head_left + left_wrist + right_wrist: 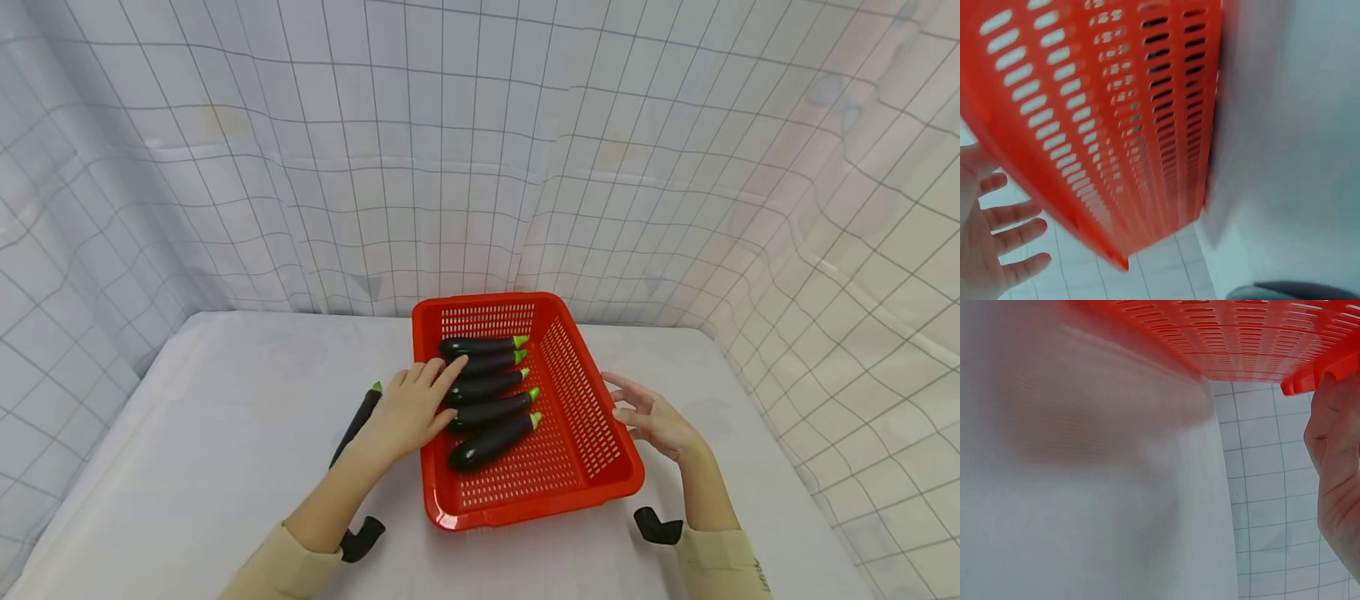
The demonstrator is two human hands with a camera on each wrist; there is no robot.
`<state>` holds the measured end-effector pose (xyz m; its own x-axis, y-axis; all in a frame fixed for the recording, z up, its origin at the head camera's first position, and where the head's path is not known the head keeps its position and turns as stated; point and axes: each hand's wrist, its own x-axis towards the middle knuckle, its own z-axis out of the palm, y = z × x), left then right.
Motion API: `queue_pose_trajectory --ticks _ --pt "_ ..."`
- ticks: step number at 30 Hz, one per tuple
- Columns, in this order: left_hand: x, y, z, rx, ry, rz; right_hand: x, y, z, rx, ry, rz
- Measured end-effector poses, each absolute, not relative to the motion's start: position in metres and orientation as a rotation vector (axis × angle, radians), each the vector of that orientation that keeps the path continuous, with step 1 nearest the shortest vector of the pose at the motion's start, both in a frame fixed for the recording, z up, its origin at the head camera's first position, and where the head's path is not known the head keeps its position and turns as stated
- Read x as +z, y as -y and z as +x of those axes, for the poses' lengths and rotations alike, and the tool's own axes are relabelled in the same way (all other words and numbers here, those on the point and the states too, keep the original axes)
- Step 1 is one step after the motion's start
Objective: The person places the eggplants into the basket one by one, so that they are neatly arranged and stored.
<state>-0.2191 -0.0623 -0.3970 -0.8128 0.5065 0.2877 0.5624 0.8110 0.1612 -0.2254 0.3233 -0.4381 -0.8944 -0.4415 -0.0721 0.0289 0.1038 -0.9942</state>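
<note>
A red slotted plastic basket point(517, 507) stands on the white-covered table, with several dark eggplants point(491, 443) lying side by side in it, green stem ends to the right. My left hand point(405, 412) reaches over the basket's left rim, fingers spread above the blunt ends of the eggplants. In the left wrist view those fingers point(1019, 237) look straight and apart beyond the red wall. At the opposite side, my right hand point(660, 423) has its loosely bent fingertips right at the outer rim. Another eggplant point(363, 421) lies left of the basket, partly behind my left forearm.
White grid-patterned curtains point(480, 167) hang behind the table and along both sides. The white tabletop point(247, 400) extends to the left and right of the basket. Black wrist-worn pieces point(363, 537) show beside both cream sleeves point(720, 562).
</note>
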Motion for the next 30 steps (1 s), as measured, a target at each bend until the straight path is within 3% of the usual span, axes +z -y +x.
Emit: queue_pose_trajectory --ticks 11,19,30 --pt "-0.397 0.119 -0.220 -0.806 2.682 -0.571 -0.438 -0.323 -0.225 -1.855 -2.037 -0.391" --pt "-0.415 0.151 -0.213 -1.313 2.697 -0.498 -0.438 -0.323 -0.225 -1.851 -2.034 -0.383" --pt "-0.434 0.183 -0.197 -1.576 2.655 -0.435 -0.438 -0.323 -0.226 -1.853 -2.029 -0.387"
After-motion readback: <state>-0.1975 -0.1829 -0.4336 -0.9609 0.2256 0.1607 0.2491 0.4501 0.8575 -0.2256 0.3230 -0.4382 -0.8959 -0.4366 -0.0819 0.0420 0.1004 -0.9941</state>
